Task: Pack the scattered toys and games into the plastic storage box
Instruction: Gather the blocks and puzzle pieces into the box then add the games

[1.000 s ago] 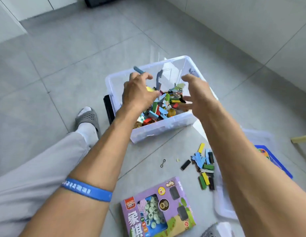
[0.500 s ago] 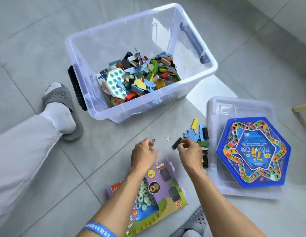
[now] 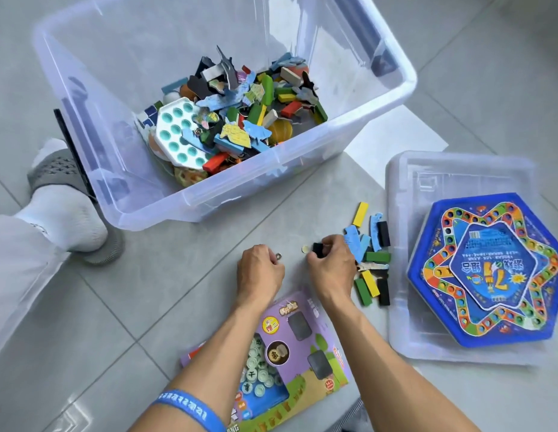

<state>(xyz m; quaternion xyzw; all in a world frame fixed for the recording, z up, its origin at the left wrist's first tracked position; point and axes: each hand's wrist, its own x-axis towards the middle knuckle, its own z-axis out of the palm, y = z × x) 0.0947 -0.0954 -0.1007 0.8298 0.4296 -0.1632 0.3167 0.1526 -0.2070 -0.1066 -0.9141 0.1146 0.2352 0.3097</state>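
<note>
Grey floor tiles carry everything. Nearest, below the clear storage box, lies a purple chess-game box under both forearms. Beyond it the left hand pinches a small metal ring, and the right hand grips a black block beside loose coloured blocks. Right of those, a blue hexagonal board game rests on the lid. Farthest, the storage box holds heaped toy pieces.

Both hands low and curled — left hand fingers pinched, right hand fingertips closed — forearms outstretched.
</note>
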